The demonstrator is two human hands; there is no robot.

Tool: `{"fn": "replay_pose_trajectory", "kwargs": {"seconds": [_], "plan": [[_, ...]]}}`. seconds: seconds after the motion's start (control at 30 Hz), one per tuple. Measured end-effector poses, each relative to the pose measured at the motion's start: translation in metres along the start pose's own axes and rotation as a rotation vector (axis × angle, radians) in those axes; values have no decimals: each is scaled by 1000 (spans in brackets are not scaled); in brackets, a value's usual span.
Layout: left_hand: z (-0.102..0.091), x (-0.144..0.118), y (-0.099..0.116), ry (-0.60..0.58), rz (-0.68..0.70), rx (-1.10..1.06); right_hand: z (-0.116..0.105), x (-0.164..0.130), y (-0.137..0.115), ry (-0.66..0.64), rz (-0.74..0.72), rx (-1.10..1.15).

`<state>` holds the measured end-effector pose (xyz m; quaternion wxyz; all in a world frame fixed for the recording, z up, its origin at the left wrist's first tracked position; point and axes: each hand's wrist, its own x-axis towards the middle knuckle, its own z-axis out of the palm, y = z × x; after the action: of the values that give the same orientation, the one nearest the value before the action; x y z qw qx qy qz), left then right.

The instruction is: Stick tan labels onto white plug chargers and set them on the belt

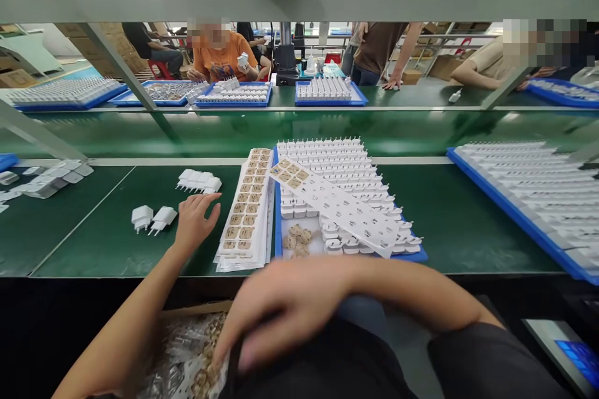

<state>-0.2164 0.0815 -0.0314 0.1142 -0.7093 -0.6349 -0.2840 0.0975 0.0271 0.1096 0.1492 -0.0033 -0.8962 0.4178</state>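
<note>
Left hand (195, 219) is out on the green bench (112, 243), fingers spread a bit and relaxed, palm down, not gripping anything. It sits just right of two loose white plug adapters (152, 219), close but not quite touching as far as I can tell. Just on its other side is a stack of white sheets (246, 212) with small tan parts in rows.

Right hand (276, 315) is down low near the lap, crossing over to the left, fingers hanging loose and apart. It's motion-blurred, so I can't tell if it's pinching anything. Its fingertips are right over a clear bag of small tan parts (187, 355) sitting in a cardboard box.

Beyond that, a blue tray (421, 255) is packed with white adapters, a perforated white strip (337, 206) lies diagonally across them, and a little pile of tan parts (297, 240) sits in the tray's near corner. Another small row of adapters (199, 181) sits farther back on the bench. Other people are working across the line.
</note>
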Motion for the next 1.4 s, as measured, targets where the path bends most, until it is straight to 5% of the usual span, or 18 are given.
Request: {"fn": "replay_pose_trajectory", "kwargs": {"seconds": [0.07, 0.13, 0.2, 0.33, 0.47, 0.77, 1.07, 1.23, 1.33, 1.4], "plan": [[-1, 20, 25, 21, 67, -103, -47, -4, 38, 110, 265, -94], [4, 42, 55, 20, 139, -214, -86, -7, 78, 360, 643, -421], [14, 63, 83, 3, 192, -290, -109, -11, 111, 384, 788, -597], [45, 96, 118, -94, 231, -345, -114, -14, 144, 337, 796, -661], [69, 108, 127, -157, 226, -358, -108, -18, 152, 316, 800, -683], [72, 99, 125, -150, 207, -357, -106, -20, 162, 344, 783, -661], [73, 99, 127, -136, 188, -349, -116, -21, 144, 365, 603, -596], [61, 94, 130, -55, 159, -378, -118, -57, 89, 706, 506, -404], [46, 74, 133, 93, 178, -413, -97, -89, 48, 774, 462, -379], [39, 56, 136, 88, 224, -395, -75, -108, 26, 789, 434, -406]]}}
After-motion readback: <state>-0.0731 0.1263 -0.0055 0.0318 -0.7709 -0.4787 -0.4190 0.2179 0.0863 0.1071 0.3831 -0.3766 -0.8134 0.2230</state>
